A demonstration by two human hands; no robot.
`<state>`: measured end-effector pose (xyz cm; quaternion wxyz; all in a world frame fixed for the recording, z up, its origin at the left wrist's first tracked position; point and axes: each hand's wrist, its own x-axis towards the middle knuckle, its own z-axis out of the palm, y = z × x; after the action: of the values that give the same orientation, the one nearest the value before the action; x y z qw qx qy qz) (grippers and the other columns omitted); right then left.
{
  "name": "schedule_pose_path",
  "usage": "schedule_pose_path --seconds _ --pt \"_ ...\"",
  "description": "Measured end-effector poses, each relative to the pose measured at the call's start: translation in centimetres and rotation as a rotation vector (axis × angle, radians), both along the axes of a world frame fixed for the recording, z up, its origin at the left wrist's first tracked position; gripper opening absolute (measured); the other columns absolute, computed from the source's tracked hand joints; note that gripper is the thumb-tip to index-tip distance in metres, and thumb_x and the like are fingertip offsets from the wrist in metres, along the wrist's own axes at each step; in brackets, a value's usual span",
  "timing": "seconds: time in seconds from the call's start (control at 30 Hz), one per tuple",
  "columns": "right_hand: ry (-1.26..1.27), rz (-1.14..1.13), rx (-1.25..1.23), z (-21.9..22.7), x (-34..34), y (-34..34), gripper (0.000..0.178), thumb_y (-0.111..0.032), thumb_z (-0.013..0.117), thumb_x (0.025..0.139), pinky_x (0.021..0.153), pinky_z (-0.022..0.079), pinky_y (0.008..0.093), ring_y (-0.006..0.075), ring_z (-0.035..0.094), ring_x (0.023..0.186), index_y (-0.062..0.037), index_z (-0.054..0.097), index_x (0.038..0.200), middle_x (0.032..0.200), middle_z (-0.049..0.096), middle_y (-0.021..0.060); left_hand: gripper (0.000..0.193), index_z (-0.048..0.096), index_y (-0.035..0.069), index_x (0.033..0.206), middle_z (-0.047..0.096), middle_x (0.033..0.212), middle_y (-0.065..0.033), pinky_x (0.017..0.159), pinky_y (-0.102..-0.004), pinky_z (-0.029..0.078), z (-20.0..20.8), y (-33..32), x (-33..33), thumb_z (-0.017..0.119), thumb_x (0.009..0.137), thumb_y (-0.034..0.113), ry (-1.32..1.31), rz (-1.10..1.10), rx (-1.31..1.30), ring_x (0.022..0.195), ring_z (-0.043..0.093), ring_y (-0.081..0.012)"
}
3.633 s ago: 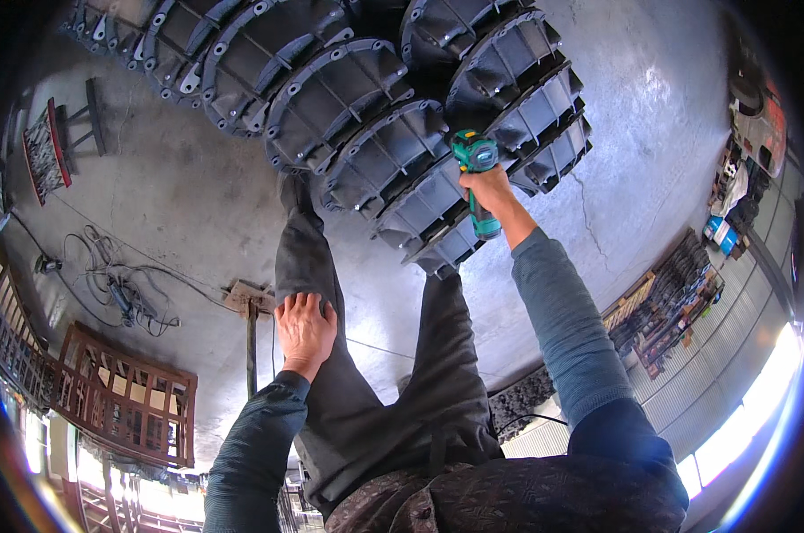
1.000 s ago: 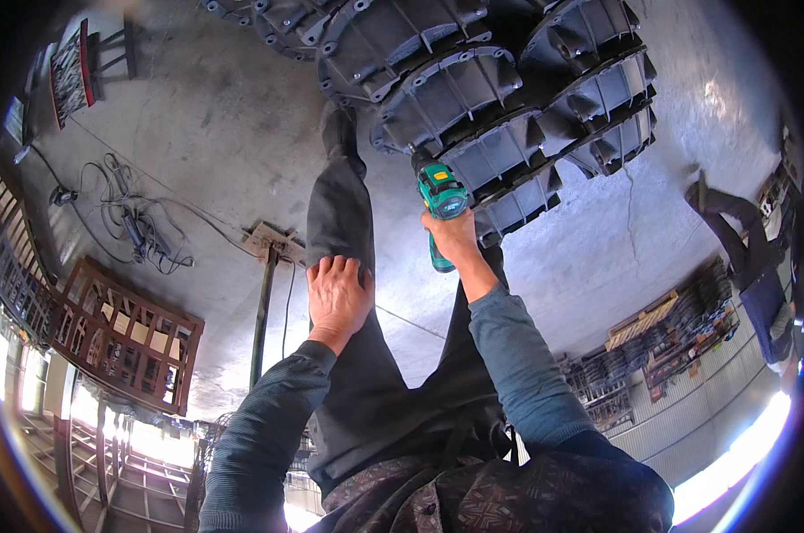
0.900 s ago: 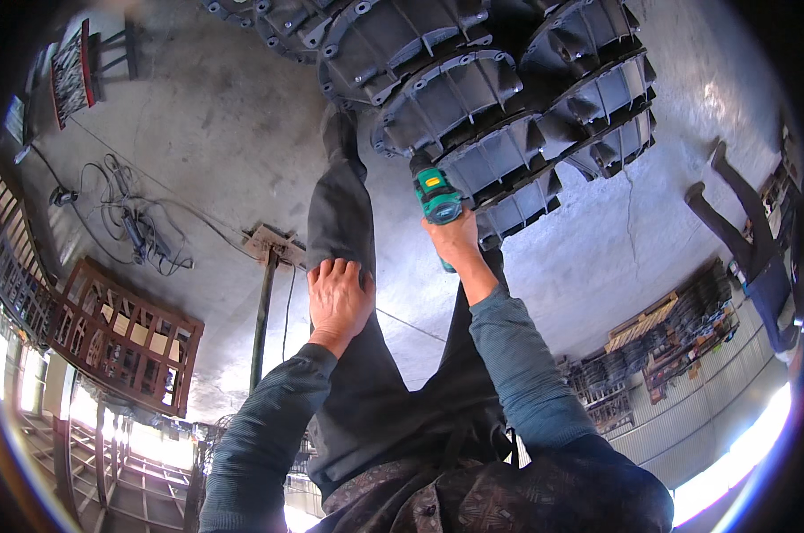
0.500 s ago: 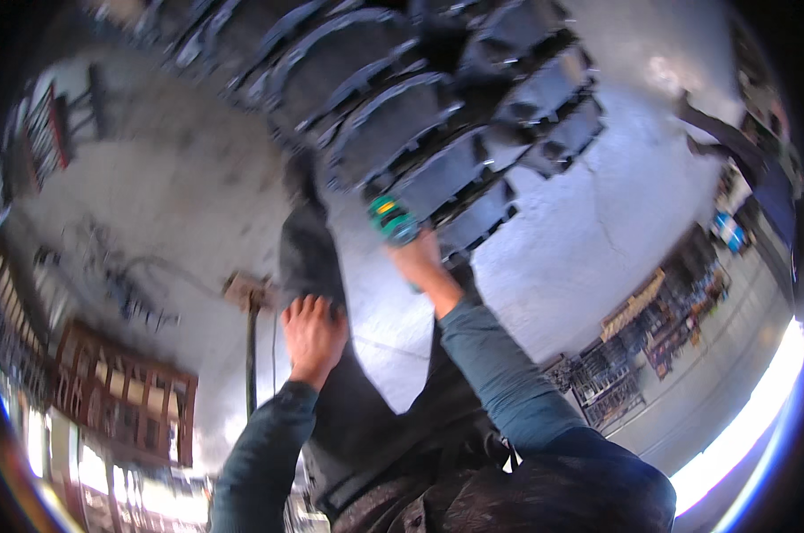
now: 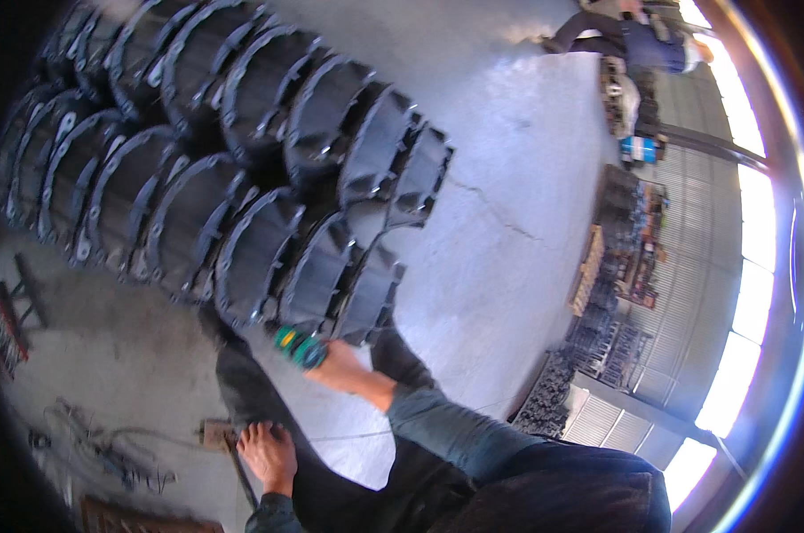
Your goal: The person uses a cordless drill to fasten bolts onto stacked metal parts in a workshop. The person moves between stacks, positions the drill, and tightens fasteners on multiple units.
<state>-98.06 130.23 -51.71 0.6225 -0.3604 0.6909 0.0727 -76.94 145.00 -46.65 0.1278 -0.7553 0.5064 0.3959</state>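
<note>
Cordless drill: a green-bodied, black-nosed power drill with a yellow patch on top (image 5: 300,347), slightly blurred, its nose pointing up and left.
Drill's place: over the pale floor (image 5: 473,293), just beside the lower end of a near casting; whether its tip touches cannot be told.
Right hand (image 5: 340,366): closed around the drill's grip.
Left hand (image 5: 269,455): empty, palm down on the dark-trousered left leg (image 5: 258,391), fingers slightly spread.
Castings: dark grey, curved metal shells with bolt-holed rims (image 5: 255,253), standing in two close rows.
</note>
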Motion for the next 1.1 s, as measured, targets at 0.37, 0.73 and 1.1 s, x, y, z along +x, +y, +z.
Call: schedule_pose_path --seconds 0.37,0.73,1.1 --pt "-0.144 -0.482 -0.257 -4.3 -7.2 -13.3 0.029 -0.005 0.07 0.084 0.066 0.057 0.0343 0.0207 0.07 0.069 0.0011 0.07 0.113 0.094 0.075 0.0104 0.024 0.074 0.008 0.098 0.07 0.106 -0.0104 0.099 -0.0484 0.044 0.0 -1.5 -0.4 0.064 0.093 0.029 0.003 -0.05 0.036 0.111 0.062 -0.0319" --pt "-0.23 -0.543 -0.22 -8.5 -6.6 -14.3 0.026 -0.005 0.072 0.083 0.063 0.057 0.0332 0.0205 0.07 0.068 -0.0005 0.07 0.108 0.092 0.075 0.0099 0.021 0.073 0.007 0.093 0.07 0.103 -0.0114 0.098 -0.0478 0.044 -0.3 -2.7 -0.7 0.066 0.091 0.027 -0.006 -0.061 0.012 0.106 0.062 -0.0316" --pt "-0.301 -0.621 -0.161 -8.2 -7.5 -15.1 0.033 -0.001 0.069 0.085 0.066 0.061 0.0364 0.0235 0.074 0.093 -0.0005 0.067 0.117 0.105 0.071 0.0111 0.022 0.073 0.006 0.093 0.07 0.101 -0.0117 0.097 -0.0473 0.045 -0.2 -3.6 -0.8 0.065 0.092 0.026 -0.013 -0.081 0.007 0.105 0.063 -0.032"
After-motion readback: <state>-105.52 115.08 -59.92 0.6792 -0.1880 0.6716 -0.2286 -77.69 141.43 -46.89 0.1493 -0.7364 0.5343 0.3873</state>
